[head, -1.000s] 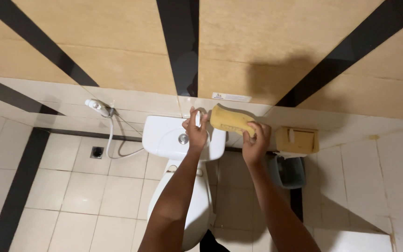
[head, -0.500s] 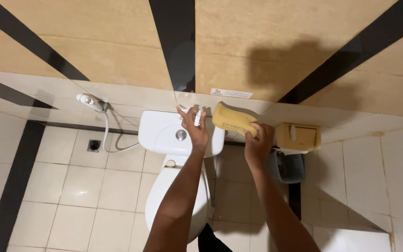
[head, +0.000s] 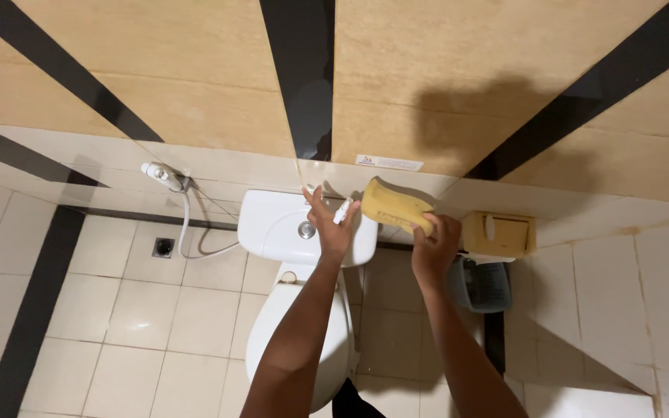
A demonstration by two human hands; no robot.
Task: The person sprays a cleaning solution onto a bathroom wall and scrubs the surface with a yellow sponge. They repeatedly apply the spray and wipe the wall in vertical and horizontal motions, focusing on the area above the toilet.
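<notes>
A yellow sponge (head: 393,206) is gripped in my right hand (head: 435,246), held up against the wall just right of the toilet cistern. My left hand (head: 331,224) is raised over the white cistern (head: 272,228), fingers spread, with a small white object (head: 343,210) pinched between finger and thumb. The round flush button (head: 306,229) sits on the cistern top, just left of my left hand. Below it, the white toilet bowl (head: 282,325) is partly hidden by my left forearm.
A hand-held bidet sprayer (head: 161,175) with its hose hangs on the wall at left, above a floor drain (head: 162,247). A tan paper dispenser (head: 499,234) is fixed to the wall at right, over a grey bin (head: 488,286).
My left hand has opened out, fingers now spread above the cistern. The sponge has shifted slightly right and down along the wall. The view has drifted a little.
</notes>
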